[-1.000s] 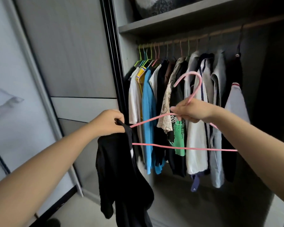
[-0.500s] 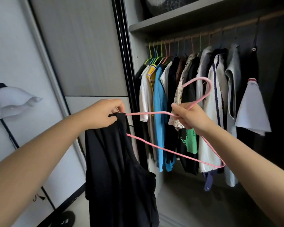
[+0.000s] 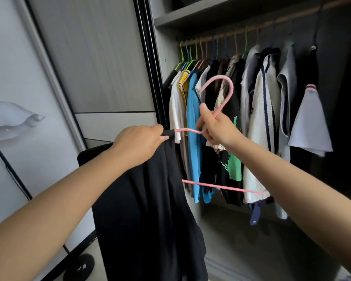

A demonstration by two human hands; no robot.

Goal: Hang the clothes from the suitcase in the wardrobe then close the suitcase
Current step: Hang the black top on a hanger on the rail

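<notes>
The left hand (image 3: 139, 144) is gripping the black garment (image 3: 150, 209) at the pink hanger (image 3: 217, 112)'s left arm; the right hand (image 3: 218, 130) is pinching its neck, hook probably pointing up toward the rail (image 3: 241, 31).

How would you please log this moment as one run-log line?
left hand: grips black garment | right hand: grips pink wire hanger | hanger arm inside garment | rail: not yet

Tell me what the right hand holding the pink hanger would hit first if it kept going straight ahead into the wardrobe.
Most likely the hanging clothes: the right hand, gripping the pink wire hanger, sits in front of the black shirt with green print. Depth is unclear from this one view.
</notes>
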